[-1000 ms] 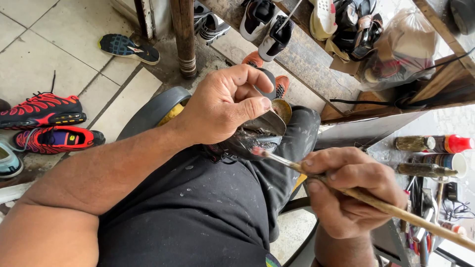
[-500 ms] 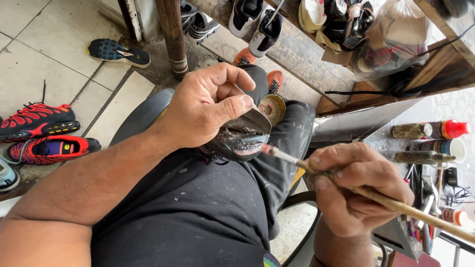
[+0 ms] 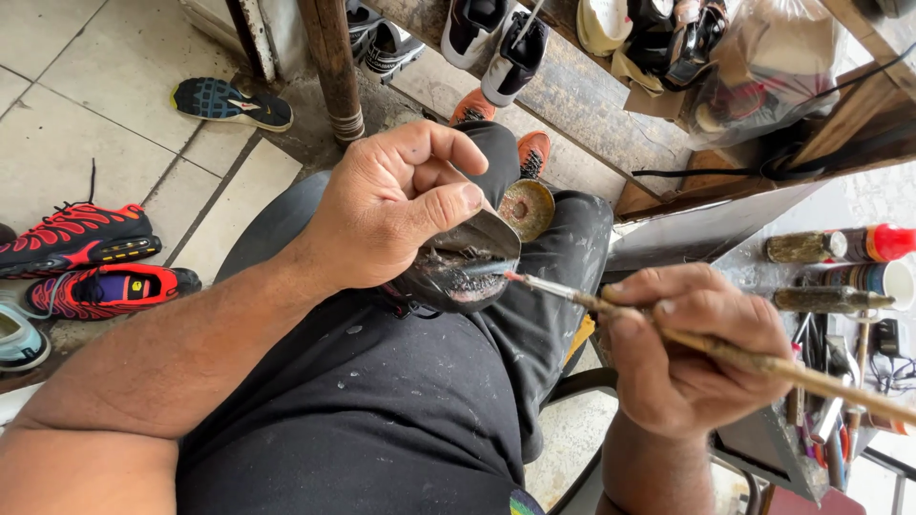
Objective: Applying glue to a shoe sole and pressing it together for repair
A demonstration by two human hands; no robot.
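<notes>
The left hand [image 3: 401, 205] pinched the dark shoe [image 3: 458, 272] over the lap, peeling its sole open so the right hand [image 3: 692, 348], gripping a brush [image 3: 668, 329], could reach the gap.

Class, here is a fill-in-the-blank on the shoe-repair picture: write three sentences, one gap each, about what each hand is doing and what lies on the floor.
1. The left hand grips a dark shoe, peeling its ____ away from the body with the thumb.
2. The right hand holds a long wooden ____ whose tip reaches into the gap.
3. On the tiled floor at left lie two ____ sneakers, side by side.

Missing words: sole; brush; red
</notes>
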